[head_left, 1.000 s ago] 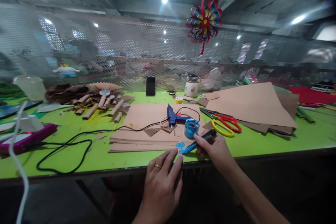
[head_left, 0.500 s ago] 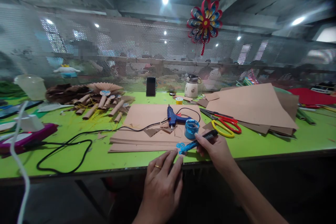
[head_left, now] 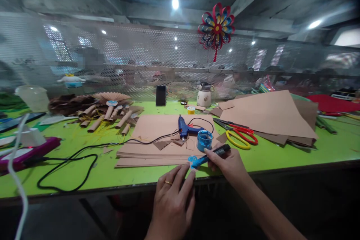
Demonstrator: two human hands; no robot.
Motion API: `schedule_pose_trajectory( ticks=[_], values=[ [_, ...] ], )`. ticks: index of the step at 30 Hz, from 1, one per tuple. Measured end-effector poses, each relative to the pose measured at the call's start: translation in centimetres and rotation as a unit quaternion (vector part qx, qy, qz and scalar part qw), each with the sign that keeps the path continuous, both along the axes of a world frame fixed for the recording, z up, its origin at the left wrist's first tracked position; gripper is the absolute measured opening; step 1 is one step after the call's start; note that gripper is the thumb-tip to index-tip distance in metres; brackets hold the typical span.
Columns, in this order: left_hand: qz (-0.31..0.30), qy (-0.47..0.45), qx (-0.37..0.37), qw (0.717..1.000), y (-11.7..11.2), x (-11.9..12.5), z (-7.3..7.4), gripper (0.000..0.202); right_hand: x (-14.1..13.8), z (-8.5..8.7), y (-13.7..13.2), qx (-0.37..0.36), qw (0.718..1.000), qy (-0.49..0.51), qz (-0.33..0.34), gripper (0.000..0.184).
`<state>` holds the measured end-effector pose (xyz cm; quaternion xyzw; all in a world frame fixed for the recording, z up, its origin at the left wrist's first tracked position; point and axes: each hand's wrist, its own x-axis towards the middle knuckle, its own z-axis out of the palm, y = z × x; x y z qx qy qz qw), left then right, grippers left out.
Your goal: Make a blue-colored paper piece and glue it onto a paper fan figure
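My right hand (head_left: 229, 163) grips a black-handled brush (head_left: 212, 155) whose blue tip rests on a small blue-painted paper piece (head_left: 192, 159) at the near edge of a stack of brown paper sheets (head_left: 157, 135). My left hand (head_left: 174, 198) lies with fingers stretched out, fingertips pressing beside that piece; a ring is on one finger. A small open pot of blue paint (head_left: 204, 140) stands just behind the brush. A blue glue gun (head_left: 184, 127) lies on the sheets behind the pot.
Red and yellow scissors (head_left: 239, 135) lie right of the pot, beside larger brown sheets (head_left: 270, 114). A black cable (head_left: 73, 157) loops over the green table (head_left: 84, 172). Rolled paper tubes (head_left: 109, 114), a phone (head_left: 161, 95) and a jar (head_left: 204, 94) stand farther back, before a mesh screen.
The view has tipped slightly. My right hand with the brush has shifted a little left over the blue piece. The left hand stays put.
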<state>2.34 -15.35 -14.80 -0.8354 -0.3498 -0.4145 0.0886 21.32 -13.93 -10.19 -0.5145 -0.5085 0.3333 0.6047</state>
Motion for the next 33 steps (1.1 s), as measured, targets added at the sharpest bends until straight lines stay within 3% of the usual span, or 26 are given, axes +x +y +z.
schedule_pose_trajectory(
  ticks=[14,22,33],
  values=[
    [0.002,0.002,0.002,1.000,0.02,-0.01,0.24,0.036,0.07,-0.10,-0.21,0.003,1.000,-0.021,0.012,0.032],
    [0.001,0.008,-0.013,1.000,-0.10,-0.06,0.02,0.035,-0.11,0.13,-0.50,0.029,0.998,-0.018,-0.052,0.034],
    [-0.002,0.016,-0.027,1.000,-0.18,-0.17,0.22,0.037,0.06,0.22,-0.34,0.032,0.999,-0.001,-0.038,0.036]
  ],
)
